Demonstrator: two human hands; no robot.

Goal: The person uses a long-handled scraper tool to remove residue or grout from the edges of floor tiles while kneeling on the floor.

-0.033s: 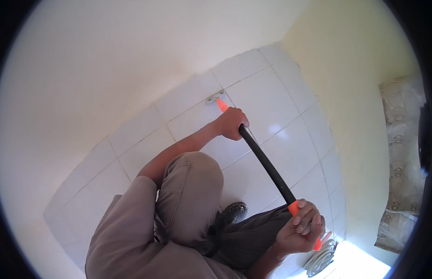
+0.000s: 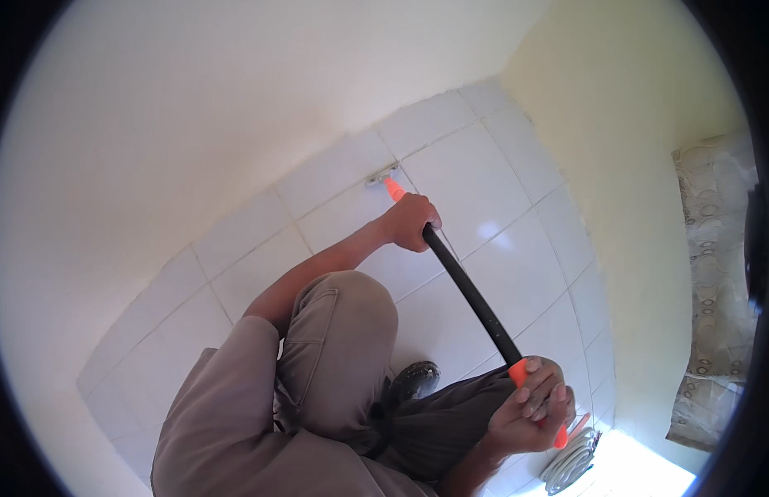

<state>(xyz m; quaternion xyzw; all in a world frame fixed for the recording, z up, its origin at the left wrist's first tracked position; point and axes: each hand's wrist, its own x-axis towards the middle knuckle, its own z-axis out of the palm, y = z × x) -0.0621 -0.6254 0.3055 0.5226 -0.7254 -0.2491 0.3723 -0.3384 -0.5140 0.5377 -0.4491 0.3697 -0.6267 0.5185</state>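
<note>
A long scraper (image 2: 471,290) with a black shaft, orange ends and a narrow pale head slants across the view. Its head (image 2: 383,175) touches the white tiles near the grout line, close to the wall. My left hand (image 2: 411,222) is wrapped round the shaft just behind the orange neck. Farther back, my right hand (image 2: 533,407) closes round the orange grip at the other end, its fingers curled over it. Part of that grip is hidden by the fingers.
White tiled floor (image 2: 500,286) meets a pale wall (image 2: 194,108) on the left and a yellowish wall (image 2: 616,166) on the right. A coiled pale cable or hose (image 2: 571,464) lies at lower right. Patterned fabric (image 2: 707,273) hangs at the right. My bent knee (image 2: 343,323) is close by.
The scraper and both hands have shifted very slightly to the left. Both hands keep their hold.
</note>
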